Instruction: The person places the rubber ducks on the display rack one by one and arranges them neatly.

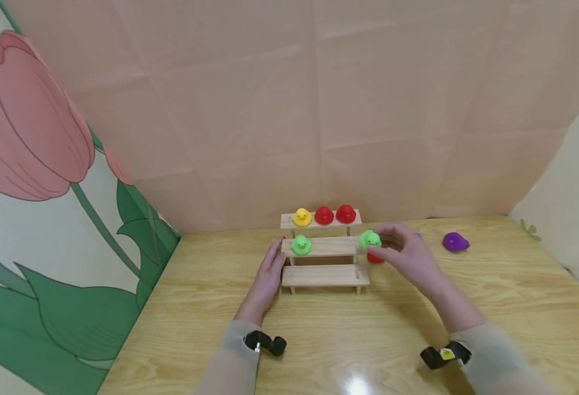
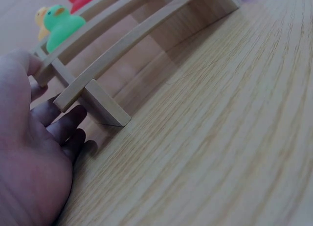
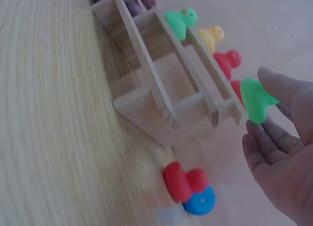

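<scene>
A three-tier wooden stand (image 1: 326, 276) rises in steps on the table. My left hand (image 1: 266, 277) grips its left end, the thumb at the middle tier and the fingers curled around the side in the left wrist view. My right hand (image 1: 410, 258) pinches a green rubber duck (image 3: 254, 101) between thumb and fingers, beside the right end of the middle tier. Another green duck (image 1: 301, 245) sits at the left of that tier. Along the top tier stand a yellow duck (image 1: 302, 217) and two red ducks, one in the middle (image 1: 324, 215) and one at the right (image 1: 346, 214).
A loose red duck (image 3: 183, 181) lies on the table to the right of the stand, partly hidden by my right hand in the head view. Close by it is a blue toy (image 3: 200, 201). Farther right rests a purple duck (image 1: 454, 242). Behind the table hangs a pinkish cloth (image 1: 319, 109).
</scene>
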`<action>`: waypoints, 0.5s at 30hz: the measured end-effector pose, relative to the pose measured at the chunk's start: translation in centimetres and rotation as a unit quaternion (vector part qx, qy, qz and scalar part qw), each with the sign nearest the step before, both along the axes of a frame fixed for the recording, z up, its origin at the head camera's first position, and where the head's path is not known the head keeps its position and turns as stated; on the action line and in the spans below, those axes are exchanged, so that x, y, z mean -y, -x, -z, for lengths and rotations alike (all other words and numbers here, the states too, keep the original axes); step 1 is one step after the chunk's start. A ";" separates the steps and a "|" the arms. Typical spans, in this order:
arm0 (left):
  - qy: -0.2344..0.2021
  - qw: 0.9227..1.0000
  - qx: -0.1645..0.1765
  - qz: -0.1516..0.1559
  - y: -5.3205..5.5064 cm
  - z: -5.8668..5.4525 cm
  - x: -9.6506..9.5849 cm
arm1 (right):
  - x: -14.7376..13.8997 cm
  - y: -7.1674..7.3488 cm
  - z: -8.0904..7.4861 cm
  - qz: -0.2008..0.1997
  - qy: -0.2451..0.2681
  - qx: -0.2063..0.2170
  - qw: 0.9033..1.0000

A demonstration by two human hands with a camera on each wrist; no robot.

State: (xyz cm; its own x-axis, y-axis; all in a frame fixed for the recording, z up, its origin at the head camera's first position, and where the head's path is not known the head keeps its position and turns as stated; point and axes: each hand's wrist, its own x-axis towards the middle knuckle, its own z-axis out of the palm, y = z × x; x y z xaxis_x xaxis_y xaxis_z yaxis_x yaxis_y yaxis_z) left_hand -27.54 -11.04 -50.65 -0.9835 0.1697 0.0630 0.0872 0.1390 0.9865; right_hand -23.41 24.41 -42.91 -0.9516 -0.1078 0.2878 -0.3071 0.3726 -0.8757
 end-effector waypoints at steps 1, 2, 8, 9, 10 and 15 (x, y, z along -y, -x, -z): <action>-0.001 1.000 0.000 0.000 0.0 0.0 0.0 | 0.3 0.1 -0.1 -0.003 -0.001 0.001 1.000; -0.002 1.000 0.001 0.001 0.0 0.0 0.0 | 0.6 0.1 -0.1 -0.006 -0.001 0.003 1.000; 0.000 1.000 0.007 -0.007 0.1 0.0 -0.1 | 2.4 0.5 -0.4 -0.010 -0.008 0.030 0.999; 0.000 1.000 0.008 -0.007 0.0 0.0 -0.1 | 2.7 0.6 -0.4 -0.011 -0.010 0.030 0.999; 0.001 1.000 0.008 -0.008 0.0 -0.1 -0.1 | 3.1 0.7 -0.5 -0.012 -0.012 0.029 0.999; 0.003 1.000 0.008 -0.009 0.0 -0.1 0.0 | 4.5 1.2 -0.6 -0.018 -0.017 0.012 1.000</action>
State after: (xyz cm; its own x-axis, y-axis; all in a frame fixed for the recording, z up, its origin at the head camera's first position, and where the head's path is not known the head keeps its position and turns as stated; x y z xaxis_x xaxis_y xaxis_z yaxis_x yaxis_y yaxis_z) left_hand -27.53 -11.04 -50.56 -0.9871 0.1532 0.0463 0.0691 0.1469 0.9867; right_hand -24.59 19.87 -42.34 -0.9535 -0.1509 0.2608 -0.2999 0.3919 -0.8697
